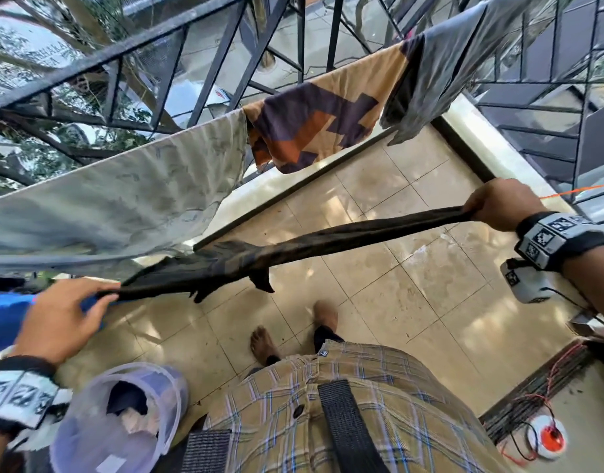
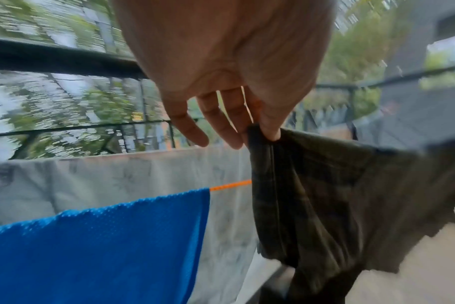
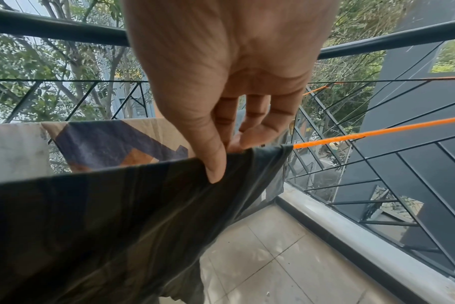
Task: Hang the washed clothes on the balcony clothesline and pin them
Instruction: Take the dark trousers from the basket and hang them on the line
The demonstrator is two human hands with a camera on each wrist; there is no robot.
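A dark patterned garment [image 1: 293,247] stretches between my two hands along the near orange clothesline [image 3: 372,133]. My left hand [image 1: 68,312] pinches its left end [image 2: 262,133] between thumb and forefinger, beside a blue mesh garment [image 2: 99,238] hanging on the same line. My right hand [image 1: 501,203] pinches the right end [image 3: 221,156] at the line. On a farther line hang a pale printed cloth [image 1: 123,192], an orange-and-purple patterned cloth [image 1: 314,124] and a grey garment [image 1: 447,76].
A clear plastic bucket [image 1: 99,431] with more clothes stands on the tiled floor by my left leg. The black metal railing [image 1: 205,56] runs behind the lines. A round white-and-red object [image 1: 548,436] with red wire lies at the lower right.
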